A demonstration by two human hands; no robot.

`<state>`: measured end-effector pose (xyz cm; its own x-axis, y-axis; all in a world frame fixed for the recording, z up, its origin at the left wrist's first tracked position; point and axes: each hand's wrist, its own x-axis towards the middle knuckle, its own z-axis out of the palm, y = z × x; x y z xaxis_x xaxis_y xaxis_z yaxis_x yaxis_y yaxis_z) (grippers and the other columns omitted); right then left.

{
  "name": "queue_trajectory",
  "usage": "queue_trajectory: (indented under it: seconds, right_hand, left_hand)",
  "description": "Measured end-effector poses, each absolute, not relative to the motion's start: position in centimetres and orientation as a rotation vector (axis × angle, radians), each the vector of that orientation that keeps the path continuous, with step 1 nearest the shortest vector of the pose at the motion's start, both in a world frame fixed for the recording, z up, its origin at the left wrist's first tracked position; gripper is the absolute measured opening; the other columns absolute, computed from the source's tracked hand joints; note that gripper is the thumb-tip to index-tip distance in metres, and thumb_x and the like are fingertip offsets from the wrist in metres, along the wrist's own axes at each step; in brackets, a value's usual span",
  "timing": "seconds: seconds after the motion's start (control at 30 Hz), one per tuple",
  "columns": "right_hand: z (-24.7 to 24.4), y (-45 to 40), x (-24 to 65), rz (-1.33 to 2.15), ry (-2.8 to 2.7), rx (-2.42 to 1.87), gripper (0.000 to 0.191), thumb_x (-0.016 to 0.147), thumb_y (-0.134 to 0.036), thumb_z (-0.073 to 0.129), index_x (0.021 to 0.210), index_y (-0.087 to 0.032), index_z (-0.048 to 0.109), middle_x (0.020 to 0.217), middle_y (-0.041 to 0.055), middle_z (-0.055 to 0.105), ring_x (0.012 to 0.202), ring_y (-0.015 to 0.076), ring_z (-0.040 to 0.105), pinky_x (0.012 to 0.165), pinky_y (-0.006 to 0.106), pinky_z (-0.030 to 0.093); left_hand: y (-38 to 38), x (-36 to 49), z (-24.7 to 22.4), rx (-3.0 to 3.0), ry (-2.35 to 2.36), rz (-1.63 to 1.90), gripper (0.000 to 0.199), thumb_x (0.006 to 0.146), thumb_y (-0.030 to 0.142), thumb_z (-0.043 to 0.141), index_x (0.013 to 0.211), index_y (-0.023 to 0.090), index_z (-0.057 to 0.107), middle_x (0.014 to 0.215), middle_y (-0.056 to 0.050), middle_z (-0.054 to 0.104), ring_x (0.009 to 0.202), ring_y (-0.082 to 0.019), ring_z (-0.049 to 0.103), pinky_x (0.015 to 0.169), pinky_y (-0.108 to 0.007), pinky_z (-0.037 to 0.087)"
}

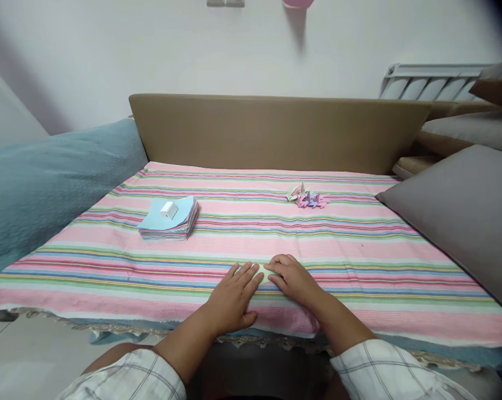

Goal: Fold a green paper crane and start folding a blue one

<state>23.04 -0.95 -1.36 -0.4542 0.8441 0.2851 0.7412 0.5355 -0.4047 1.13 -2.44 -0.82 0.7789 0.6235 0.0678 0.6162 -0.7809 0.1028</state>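
Note:
A small piece of pale green folded paper [264, 272] lies on the striped cloth near the front edge, partly covered by my fingers. My left hand [234, 294] rests flat, its fingers stretched out and their tips pressing the paper's left side. From the right, my right hand [291, 278] grips the paper's edge between thumb and forefinger, with the other fingers curled. Farther back lies a cluster of folded paper cranes [307, 198] in pink, purple and pale green. To the left sits a stack of coloured paper sheets [167, 221], light blue on top.
A small white block [169, 209] weighs on the paper stack. The striped cloth [242, 194] covers a sofa seat with a brown backrest [276, 133]. A blue-covered armrest [59, 183] bounds the left; grey cushions [463, 211] lean in from the right.

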Motion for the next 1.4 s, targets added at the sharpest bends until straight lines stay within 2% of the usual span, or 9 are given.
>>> queue_trajectory:
  seconds: [0.17,0.5,1.07,1.4]
  right_hand:
    - [-1.2,-1.0,23.3,0.287,-2.343,-1.316,0.025,0.084,-0.022,0.058,0.107,-0.02,0.065,0.096,0.0064,0.06,0.091,0.019,0.05,0.083,0.034,0.043]
    - [-1.4,-1.0,23.5,0.178,-2.365,-1.325,0.019,0.085,-0.027,0.057,0.101,-0.025,0.068,0.091,0.005,0.059,0.087,0.018,0.051,0.079,0.032,0.043]
    - [-1.5,-1.3,25.2,0.127,-2.349,-1.363,0.018,0.087,-0.027,0.053,0.089,-0.022,0.07,0.089,0.0054,0.062,0.086,0.0177,0.054,0.078,0.032,0.044]
    - [-0.5,-1.8,26.0,0.127,-2.26,-1.433,0.019,0.084,-0.018,0.048,0.087,-0.019,0.067,0.09,0.0059,0.066,0.087,0.0192,0.058,0.083,0.035,0.045]
  left_hand:
    - [-2.5,1.4,-0.4,2.884,1.03,0.071,0.082,0.069,0.034,0.063,0.14,0.016,0.026,0.149,-0.012,0.023,0.137,-0.03,0.018,0.111,-0.05,0.014]
    - [-2.2,1.1,-1.0,2.897,0.996,0.145,0.083,0.071,0.042,0.062,0.141,0.019,0.023,0.149,-0.01,0.026,0.136,-0.029,0.02,0.111,-0.048,0.014]
    - [-2.2,1.1,-1.0,2.908,0.995,0.155,0.081,0.073,0.044,0.06,0.141,0.019,0.024,0.148,-0.011,0.026,0.137,-0.029,0.019,0.111,-0.048,0.012]
    - [-2.3,1.2,-0.8,2.906,1.009,0.139,0.08,0.071,0.04,0.061,0.14,0.018,0.026,0.148,-0.011,0.027,0.136,-0.03,0.021,0.111,-0.049,0.013]
